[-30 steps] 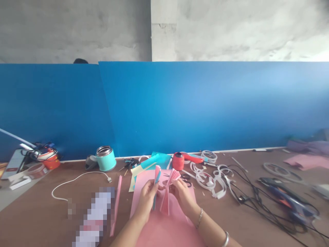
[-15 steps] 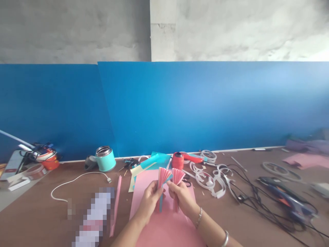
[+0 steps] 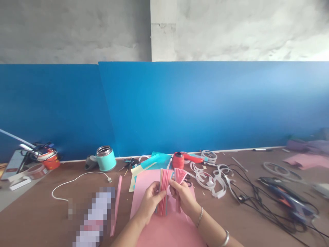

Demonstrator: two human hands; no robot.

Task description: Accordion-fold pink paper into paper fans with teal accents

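Paper pleats (image 3: 165, 180), pink with a bluish edge, are sitting in the left hand's pinch (image 3: 147, 205), long axis running nearly straight away from the body, while a narrower pink fan (image 3: 181, 174) is spreading just to their right in the right hand's grasp (image 3: 187, 199). Both bundles are showing above one pink sheet (image 3: 167, 234), each nearest its own hand: two bundles, two hands, one sheet.

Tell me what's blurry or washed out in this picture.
Head view: pale sheen on the blue partition, brighter toward the right, and the wall washed out at far right; head view: pixelated patch lower left, purple material soft.
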